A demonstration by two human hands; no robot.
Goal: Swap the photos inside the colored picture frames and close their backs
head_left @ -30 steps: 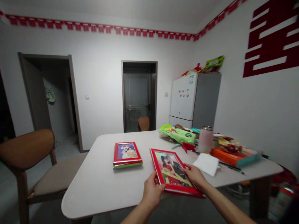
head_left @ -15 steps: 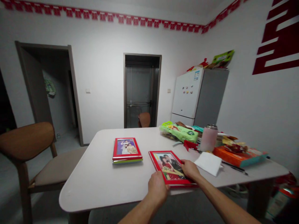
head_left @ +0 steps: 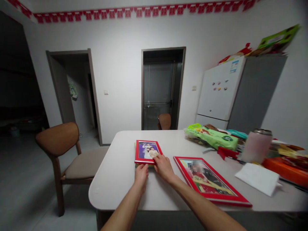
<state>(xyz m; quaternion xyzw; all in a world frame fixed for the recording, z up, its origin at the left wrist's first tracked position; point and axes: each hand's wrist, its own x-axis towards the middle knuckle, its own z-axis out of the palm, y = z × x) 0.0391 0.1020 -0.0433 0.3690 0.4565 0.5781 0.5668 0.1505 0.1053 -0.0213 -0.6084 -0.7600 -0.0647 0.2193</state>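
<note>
A small red picture frame (head_left: 137, 154) with a purple-backed photo lies on top of a stack on the white table; a greenish-edged item shows beneath it. My left hand (head_left: 141, 175) is closed at the stack's near edge, fingertips under the red front rim. My right hand (head_left: 164, 167) grips the near right corner, its fingers lying over the photo's lower corner. To the right of my hands, a larger red picture frame (head_left: 211, 194) lies flat, photo side up, near the table's front edge, with neither hand on it.
The white table (head_left: 115, 179) also bears a green tissue pack (head_left: 214, 138), a pink bottle (head_left: 257, 146), a folded white tissue (head_left: 258, 178) and an orange box (head_left: 276, 166). A wooden chair (head_left: 60, 138) stands at the left. A fridge (head_left: 221, 89) is behind on the right.
Both hands have let go of the larger red frame and moved left to the small frame on the stack. The larger frame now lies on the table. My view has swung left.
</note>
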